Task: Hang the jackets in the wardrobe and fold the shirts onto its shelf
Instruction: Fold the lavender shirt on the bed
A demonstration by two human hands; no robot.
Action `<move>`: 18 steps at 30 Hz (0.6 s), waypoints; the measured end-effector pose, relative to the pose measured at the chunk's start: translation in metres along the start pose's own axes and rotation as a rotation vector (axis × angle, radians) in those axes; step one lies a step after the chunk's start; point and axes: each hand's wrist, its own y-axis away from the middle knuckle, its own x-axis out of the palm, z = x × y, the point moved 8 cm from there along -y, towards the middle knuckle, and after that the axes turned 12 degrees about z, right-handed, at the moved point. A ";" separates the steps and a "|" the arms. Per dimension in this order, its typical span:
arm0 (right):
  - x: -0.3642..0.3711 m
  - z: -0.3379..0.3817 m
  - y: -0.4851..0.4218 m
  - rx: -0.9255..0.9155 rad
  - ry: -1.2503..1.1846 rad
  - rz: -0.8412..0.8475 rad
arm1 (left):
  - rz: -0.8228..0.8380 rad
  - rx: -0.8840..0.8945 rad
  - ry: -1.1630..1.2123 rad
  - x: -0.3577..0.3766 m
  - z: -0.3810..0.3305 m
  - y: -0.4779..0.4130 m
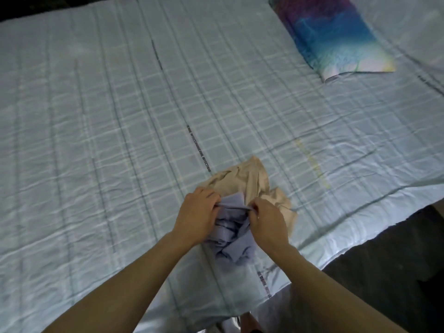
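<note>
a crumpled lavender shirt [231, 236] lies bunched on the pale blue checked bedspread [108, 140], near the bed's closer edge, directly between and under the two hands. behind it, touching it and partly covered by it, lies a beige garment [247, 179], also crumpled; whether that is a shirt or a jacket cannot be told. the left hand [195, 217] has its fingers curled down over the shirt's upper edge and grips the cloth at its left end. the right hand [266, 222] pinches the same edge at its right end, fingers curled tight, so a short band of fabric runs taut between the two hands. both forearms reach in from the bottom of the view. a multicoloured pillow [331, 37] lies well apart at the far right of the bed.
</note>
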 end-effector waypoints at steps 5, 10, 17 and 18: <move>-0.049 0.059 -0.007 -0.132 -0.066 -0.107 | -0.183 -0.008 0.090 -0.076 -0.005 0.008; -0.108 0.134 -0.001 -0.272 -0.091 -0.235 | -0.358 0.015 0.123 -0.169 -0.021 0.025; -0.178 0.248 0.029 -0.483 -0.026 -0.347 | -0.566 0.111 -0.036 -0.315 -0.070 0.080; -0.188 0.265 0.034 -0.513 -0.021 -0.369 | -0.593 0.116 -0.062 -0.334 -0.074 0.089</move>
